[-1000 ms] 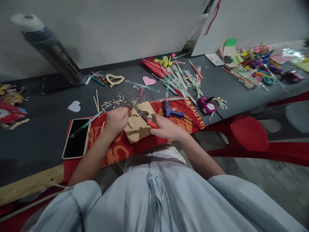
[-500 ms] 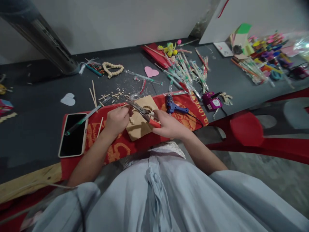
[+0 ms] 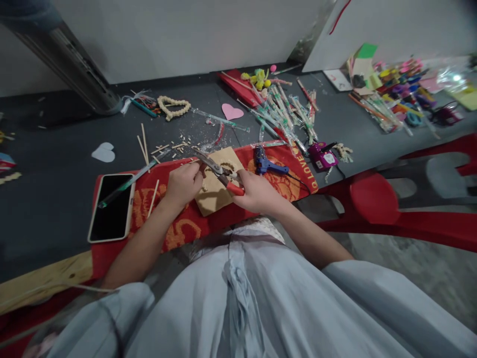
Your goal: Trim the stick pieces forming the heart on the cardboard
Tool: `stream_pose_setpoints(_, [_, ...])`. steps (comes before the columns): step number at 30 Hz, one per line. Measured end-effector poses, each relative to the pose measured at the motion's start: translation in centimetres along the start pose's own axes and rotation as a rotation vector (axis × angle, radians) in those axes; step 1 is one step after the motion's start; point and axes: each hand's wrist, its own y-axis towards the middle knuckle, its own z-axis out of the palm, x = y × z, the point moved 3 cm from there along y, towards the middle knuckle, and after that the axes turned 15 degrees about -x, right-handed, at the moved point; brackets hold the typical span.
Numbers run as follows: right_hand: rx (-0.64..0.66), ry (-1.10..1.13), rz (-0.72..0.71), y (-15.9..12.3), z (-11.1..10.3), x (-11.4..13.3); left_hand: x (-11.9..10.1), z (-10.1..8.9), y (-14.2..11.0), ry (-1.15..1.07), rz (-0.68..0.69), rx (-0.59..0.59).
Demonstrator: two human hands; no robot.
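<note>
Reaches in from the near right with the right hand (image 3: 254, 191), fingers wrapped around the red-handled tool (image 3: 218, 170). Curls the fingers of the left hand (image 3: 184, 182) just beside its far-left tip; cannot tell whether around anything. Holds the tool above a brown board (image 3: 214, 200) on a red towel (image 3: 182, 229), along the near edge of a dark counter (image 3: 44, 189), before a pale wall (image 3: 160, 40).

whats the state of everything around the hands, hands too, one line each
Left hand: fingers curled, grip unclear
Right hand: closed on tool
Tool: held, opening unclear
Board: flat on cloth
Cloth: spread out
Glue gun: lying down, unheld
Phone: face up, screen dark
Pink heart: lying flat
</note>
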Motion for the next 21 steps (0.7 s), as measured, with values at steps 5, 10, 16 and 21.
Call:
stream_pose_setpoints(5, [0.018, -0.019, 0.004, -0.2, 0.0, 0.0, 0.3, 0.4, -0.1, -0.059, 0.023, -0.036])
stream_pose_setpoints(10, [0.049, 0.099, 0.011, 0.1, 0.2, -0.7, 0.6, 0.4, -0.3, -0.181, 0.072, -0.116])
stream_pose_setpoints(16, [-0.004, 0.283, 0.199, 1.1, 0.1, -2.2, -0.2, -0.2, -0.1, -0.394, 0.013, -0.137])
stream_pose_setpoints(21, [-0.016, 0.246, 0.175, 1.1, -0.1, -2.3, 0.4, 0.0, 0.3, -0.37, -0.17, -0.144])
